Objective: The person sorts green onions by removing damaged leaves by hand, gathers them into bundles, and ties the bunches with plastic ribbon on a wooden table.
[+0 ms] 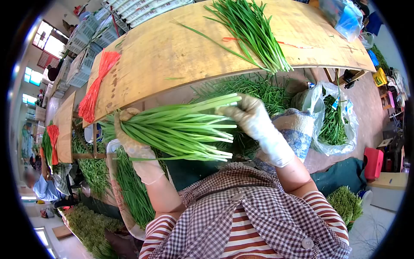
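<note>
A loose bunch of garlic chives (181, 131) lies sideways in front of my apron, pale cut ends pointing right. My left hand (126, 131), in a stained glove, is wrapped round its leafy end. At the white ends, my right hand (249, 114), also gloved, is closed with thumb and fingers at the uppermost stalks; its fingertips are partly hidden. Beyond, on the wooden table (155, 56), rests another bundle of chives (254, 36) with a red tie strip (230, 39) under it.
Red tie strips (100, 84) hang over the table's left corner. Cut greens (263, 93) cover the floor below. A plastic bag of greens (334, 125) stands right, a tub of chives (133, 185) left. White crates (146, 8) are stacked behind. Another person (45, 187) works far left.
</note>
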The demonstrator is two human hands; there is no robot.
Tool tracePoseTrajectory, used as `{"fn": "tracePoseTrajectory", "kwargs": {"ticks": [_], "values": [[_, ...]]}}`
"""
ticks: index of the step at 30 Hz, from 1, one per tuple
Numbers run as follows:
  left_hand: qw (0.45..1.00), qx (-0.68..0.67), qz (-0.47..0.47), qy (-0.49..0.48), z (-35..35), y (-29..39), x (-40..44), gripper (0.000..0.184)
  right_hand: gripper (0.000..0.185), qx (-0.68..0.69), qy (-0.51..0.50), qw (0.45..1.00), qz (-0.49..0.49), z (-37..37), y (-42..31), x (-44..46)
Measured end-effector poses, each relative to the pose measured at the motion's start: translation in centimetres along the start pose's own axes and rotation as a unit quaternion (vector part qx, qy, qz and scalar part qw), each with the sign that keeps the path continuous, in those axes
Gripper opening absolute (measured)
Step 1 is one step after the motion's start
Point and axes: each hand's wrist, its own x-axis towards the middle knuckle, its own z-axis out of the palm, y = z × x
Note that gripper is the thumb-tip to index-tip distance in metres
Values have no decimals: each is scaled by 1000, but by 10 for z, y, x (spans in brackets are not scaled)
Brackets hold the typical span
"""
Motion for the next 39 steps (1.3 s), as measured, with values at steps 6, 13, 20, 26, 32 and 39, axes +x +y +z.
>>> {"fn": "tracePoseTrajectory", "kwargs": {"ticks": [6, 13, 20, 26, 32, 39], "values": [[988, 111, 107, -28, -35, 25, 9, 25, 15, 41, 79, 989, 120, -52, 13, 1], [983, 132, 85, 91, -37, 21, 7, 29, 55, 121, -150, 972, 136, -15, -7, -16], [963, 222, 116, 97, -5, 0, -10, 29, 32, 134, -145, 973, 119, 4, -6, -4], [960, 261, 97, -30, -32, 10, -21, 33, 36, 232, -181, 940, 171, 4, -25, -6], [978, 209, -9, -27, -52, -7, -64, 59, 35, 230, -215, 933, 175, 6, -23, -4], [973, 226, 23, -44, -62, -9, -73, 54, 27, 89, -138, 975, 149, 21, -25, 3]]}}
